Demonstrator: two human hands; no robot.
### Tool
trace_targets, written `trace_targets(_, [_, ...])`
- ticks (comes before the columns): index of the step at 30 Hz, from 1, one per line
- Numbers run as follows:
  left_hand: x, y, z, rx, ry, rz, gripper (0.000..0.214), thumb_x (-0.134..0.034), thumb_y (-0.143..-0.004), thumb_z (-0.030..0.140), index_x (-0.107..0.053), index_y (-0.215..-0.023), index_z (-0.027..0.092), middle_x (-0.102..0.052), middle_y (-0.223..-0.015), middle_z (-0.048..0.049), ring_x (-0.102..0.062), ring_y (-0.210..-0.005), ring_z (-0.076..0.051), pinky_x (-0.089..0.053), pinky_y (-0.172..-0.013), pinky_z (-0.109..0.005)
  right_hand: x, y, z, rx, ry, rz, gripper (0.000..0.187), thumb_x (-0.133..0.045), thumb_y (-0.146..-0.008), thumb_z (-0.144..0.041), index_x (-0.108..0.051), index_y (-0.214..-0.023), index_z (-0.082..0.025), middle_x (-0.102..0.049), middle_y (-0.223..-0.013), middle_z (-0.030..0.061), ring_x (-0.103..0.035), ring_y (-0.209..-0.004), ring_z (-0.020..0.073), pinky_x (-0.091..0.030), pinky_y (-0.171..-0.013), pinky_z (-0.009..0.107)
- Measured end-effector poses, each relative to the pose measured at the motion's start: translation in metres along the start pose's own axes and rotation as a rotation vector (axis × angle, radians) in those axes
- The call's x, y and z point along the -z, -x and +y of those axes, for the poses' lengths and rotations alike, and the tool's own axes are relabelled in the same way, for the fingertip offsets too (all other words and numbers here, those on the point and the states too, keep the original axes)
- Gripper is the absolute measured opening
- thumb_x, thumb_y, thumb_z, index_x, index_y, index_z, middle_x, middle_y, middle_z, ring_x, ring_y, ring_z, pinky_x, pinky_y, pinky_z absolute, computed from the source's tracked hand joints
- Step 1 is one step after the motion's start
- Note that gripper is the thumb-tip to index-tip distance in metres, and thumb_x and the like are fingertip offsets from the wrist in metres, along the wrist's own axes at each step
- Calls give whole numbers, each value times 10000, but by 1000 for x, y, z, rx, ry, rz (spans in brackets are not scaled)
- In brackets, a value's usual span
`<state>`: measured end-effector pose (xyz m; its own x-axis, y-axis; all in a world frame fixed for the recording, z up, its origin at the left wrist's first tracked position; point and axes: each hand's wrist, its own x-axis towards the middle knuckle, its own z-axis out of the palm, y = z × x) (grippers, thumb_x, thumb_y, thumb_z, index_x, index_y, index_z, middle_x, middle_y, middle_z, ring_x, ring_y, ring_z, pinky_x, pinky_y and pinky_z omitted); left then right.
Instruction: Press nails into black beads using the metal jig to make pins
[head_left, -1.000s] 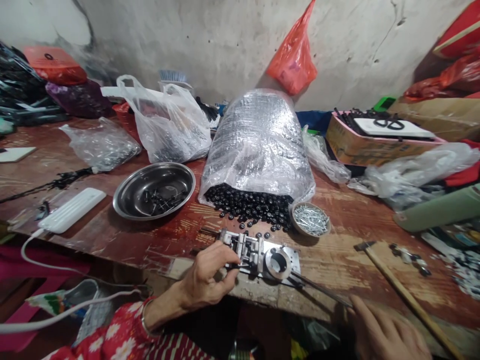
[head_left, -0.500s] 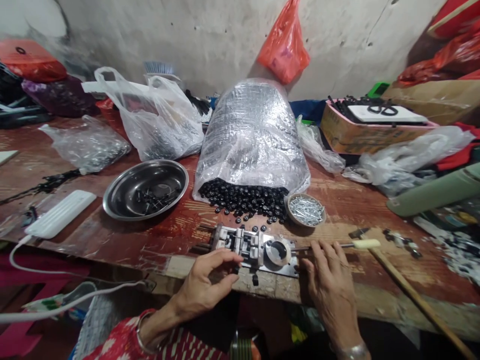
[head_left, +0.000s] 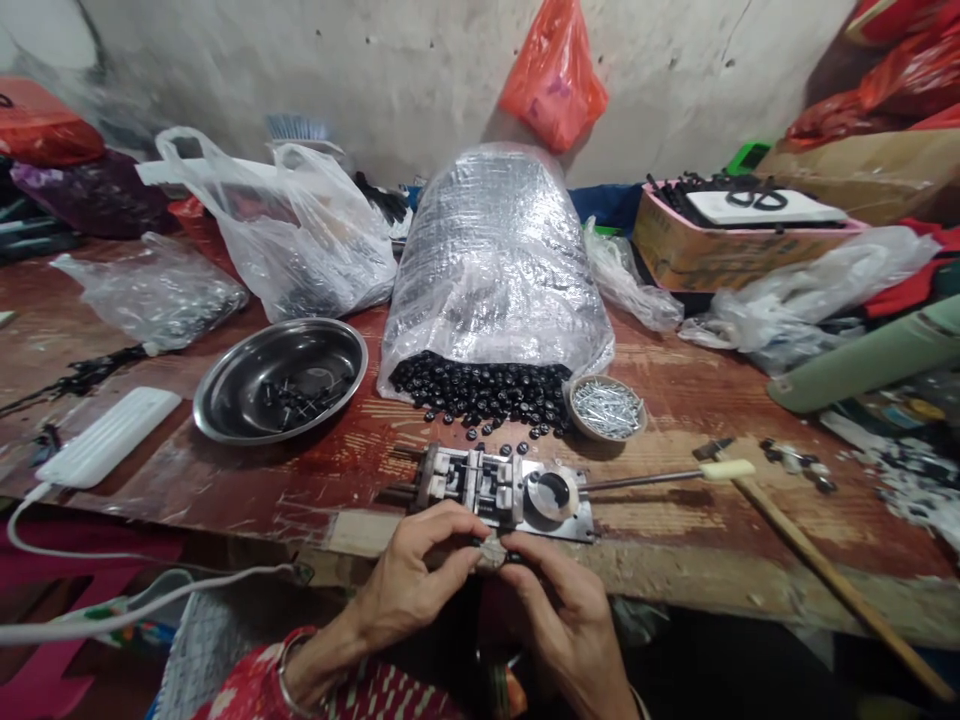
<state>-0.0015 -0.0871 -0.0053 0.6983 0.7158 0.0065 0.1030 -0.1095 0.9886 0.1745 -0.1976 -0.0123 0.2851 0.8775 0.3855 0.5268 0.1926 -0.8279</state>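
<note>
A small metal clamping jig [head_left: 510, 490] with a round white-rimmed disc lies at the front edge of the bench. Its long rod ends in a pale yellow handle [head_left: 727, 470], with no hand on it. My left hand [head_left: 412, 565] is closed in a pinch just in front of the jig, a small black piece [head_left: 477, 542] at its fingertips. Facing it, my right hand [head_left: 566, 610] pinches another small black piece [head_left: 514, 557] below the jig's front side. The fingers partly hide both pieces, so their exact kind cannot be made out.
Black round caps [head_left: 487, 395] spill from a large clear plastic bag [head_left: 502, 250] behind the jig. Nearby stand a bowl of metal pins [head_left: 607, 408] and a steel basin [head_left: 281, 380] holding black parts with pins. A hammer [head_left: 832, 580] lies at right, its handle overhanging the edge.
My right hand has left the lever rod and moved left and toward me, closing on a small black piece at the jig's front. My left hand stays pinched. The view has shifted slightly.
</note>
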Motion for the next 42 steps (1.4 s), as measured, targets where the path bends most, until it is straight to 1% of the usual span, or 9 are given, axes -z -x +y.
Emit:
trace_targets(5, [-4, -1, -4, 318, 397, -58, 394, -684, -940, 498, -718, -1045, 120, -626, -676, -7, -588, -570, -97, -517, -588, -205, -3, -3, -1, 203, 27, -13, 285, -605, -945, -79, -689, -1183, -213, -768, -965, 54, -730, -848, 174, -605, -755, 275])
trace_targets(19, [-5, 6, 0, 665, 855, -116, 390, -850, -782, 445, -641, -892, 136, -555, -730, 9, -416, -478, -30, -365, -404, -139, -5, 4, 6, 340, 170, 75, 333, -607, -906, 6, -708, -1139, -208, -784, -990, 67, -739, -911, 183, -609, -833, 297])
trace_targets(23, [-8, 21, -1, 448, 490, -35, 333, -734, -882, 474, -666, -925, 150, -581, -671, -2, -472, -470, -71, -420, -442, -187, 0, 7, -3, -91, -145, -100, 89, -671, -946, -229, -733, -1009, -228, -764, -842, 22, -733, -738, 157, -586, -672, 223])
trace_targets(26, [-7, 28, 0, 2, -15, 14, 97, -684, -894, 266, -704, -920, 174, -654, -707, -41, -593, -583, -132, -481, -554, -236, 3, 12, -6, -551, -461, -269, 248, -662, -951, -443, -721, -949, -202, -689, -699, 3, -675, -603, 146, -546, -565, 219])
trace_targets(29, [-4, 30, 3, -470, -359, -8, 169, -655, -841, 84, -704, -965, 187, -711, -768, -63, -646, -679, -168, -515, -665, -282, 2, 15, -5, -683, -627, -329, 408, -583, -968, -575, -681, -926, -182, -579, -582, -26, -573, -474, 126, -498, -480, 226])
trace_targets(32, [0, 29, 6, -493, -370, -26, 192, -660, -808, 62, -711, -949, 181, -716, -758, -65, -656, -676, -171, -522, -659, -280, -3, 18, -5, -382, -340, -211, 296, -565, -1004, -448, -703, -948, -192, -644, -672, 20, -618, -560, 151, -518, -522, 242])
trace_targets(37, [9, 22, 10, 374, 326, -35, 167, -746, -726, 279, -666, -794, 149, -644, -620, -20, -502, -423, -82, -393, -395, -179, -15, 9, -1, 411, 94, 60, 253, -613, -940, -100, -666, -1181, -155, -696, -798, 62, -631, -670, 168, -549, -621, 292])
trace_targets(39, [11, 18, 12, 603, 590, -72, 265, -776, -669, 338, -634, -774, 140, -640, -599, -16, -435, -362, -55, -355, -335, -160, -19, 4, 2, 527, 193, 85, 311, -600, -919, -31, -643, -1213, -121, -710, -806, 75, -653, -694, 176, -556, -622, 299])
trace_targets(42, [12, 16, 13, 684, 729, -67, 290, -787, -615, 328, -609, -744, 139, -642, -591, -21, -411, -352, -43, -342, -310, -147, -27, 6, 7, 600, 306, 145, 265, -565, -959, -76, -657, -1203, -121, -733, -796, 81, -680, -690, 194, -561, -606, 309])
